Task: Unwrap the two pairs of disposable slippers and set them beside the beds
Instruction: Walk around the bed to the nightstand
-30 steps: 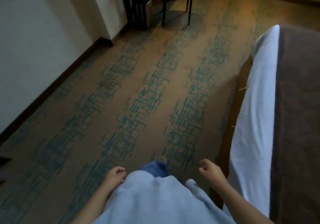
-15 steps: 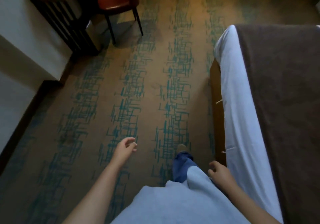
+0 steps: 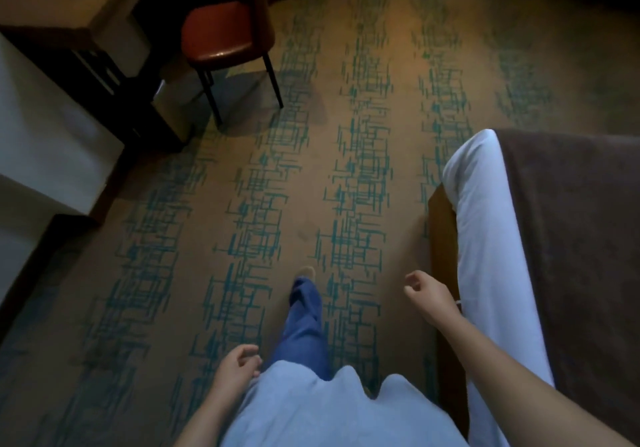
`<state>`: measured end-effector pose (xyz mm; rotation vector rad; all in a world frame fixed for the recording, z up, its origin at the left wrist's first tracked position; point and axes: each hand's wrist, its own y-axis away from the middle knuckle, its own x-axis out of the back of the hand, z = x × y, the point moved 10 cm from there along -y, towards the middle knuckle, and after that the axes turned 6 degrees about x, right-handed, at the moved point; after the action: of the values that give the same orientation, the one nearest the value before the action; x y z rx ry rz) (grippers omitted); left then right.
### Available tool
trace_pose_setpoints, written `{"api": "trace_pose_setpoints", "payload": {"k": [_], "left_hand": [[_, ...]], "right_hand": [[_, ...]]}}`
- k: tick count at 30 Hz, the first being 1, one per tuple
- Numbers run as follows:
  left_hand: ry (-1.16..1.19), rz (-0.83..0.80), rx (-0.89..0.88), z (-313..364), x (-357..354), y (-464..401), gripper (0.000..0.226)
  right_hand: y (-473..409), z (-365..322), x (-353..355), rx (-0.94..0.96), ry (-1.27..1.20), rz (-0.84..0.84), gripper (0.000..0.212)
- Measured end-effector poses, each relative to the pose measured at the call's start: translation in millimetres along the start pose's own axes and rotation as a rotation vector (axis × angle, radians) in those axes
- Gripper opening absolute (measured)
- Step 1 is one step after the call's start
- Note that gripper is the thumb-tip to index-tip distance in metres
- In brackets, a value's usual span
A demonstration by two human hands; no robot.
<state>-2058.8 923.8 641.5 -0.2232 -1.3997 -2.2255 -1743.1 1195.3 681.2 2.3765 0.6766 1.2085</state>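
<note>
No slippers or wrappers show in the head view. A bed (image 3: 485, 239) with a white sheet and a brown cover fills the right side, on a dark wooden base. My right hand (image 3: 427, 294) hangs close to the bed's near edge, fingers loosely curled and holding nothing. My left hand (image 3: 237, 368) is low at my hip beside my pale shirt, fingers also loosely curled and empty. One leg in blue trousers (image 3: 304, 322) is stepped forward on the carpet between my hands.
Brown carpet (image 3: 346, 135) with teal line patterns runs ahead to a far wall. A red-seated chair (image 3: 221, 34) stands at the upper left, by a dark wooden desk (image 3: 65, 7). A white wall corner (image 3: 38, 156) juts in on the left.
The view has swung right and forward along the bed. The chair and desk now sit closer. My right hand has swung forward and my left hand back to my hip.
</note>
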Motion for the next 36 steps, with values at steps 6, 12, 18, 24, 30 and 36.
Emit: {"api": "trace_pose_setpoints", "payload": {"k": [6,12,18,24,30,36], "left_hand": [[-0.086,-0.043,-0.050,148.3,34.5,-97.6,0.023],[-0.204,-0.072,-0.173,329.5,50.4,-161.8,0.024],[-0.267,-0.132,-0.313,500.7,6.8,-210.6,0.022],[-0.364,-0.156,-0.303,615.8,-46.1,-258.9,0.024],[-0.513,-0.115,-0.238,703.7,-82.0,-306.6,0.024],[-0.661,-0.190,-0.234,808.0,-153.8,-347.7,0.025]], "right_hand": [[-76.4,-57.1,3.8,-0.117,-0.025,-0.033,0.031],[-123.4,-87.7,2.9,-0.242,-0.051,-0.048,0.035],[-195.6,-90.3,36.7,-0.376,-0.128,-0.043,0.036],[-330.3,-92.3,123.1,-0.421,-0.145,-0.040,0.029],[-466.9,-117.6,247.1,-0.385,-0.204,0.077,0.030],[-551.6,-121.3,341.6,-0.432,-0.317,0.181,0.029]]}}
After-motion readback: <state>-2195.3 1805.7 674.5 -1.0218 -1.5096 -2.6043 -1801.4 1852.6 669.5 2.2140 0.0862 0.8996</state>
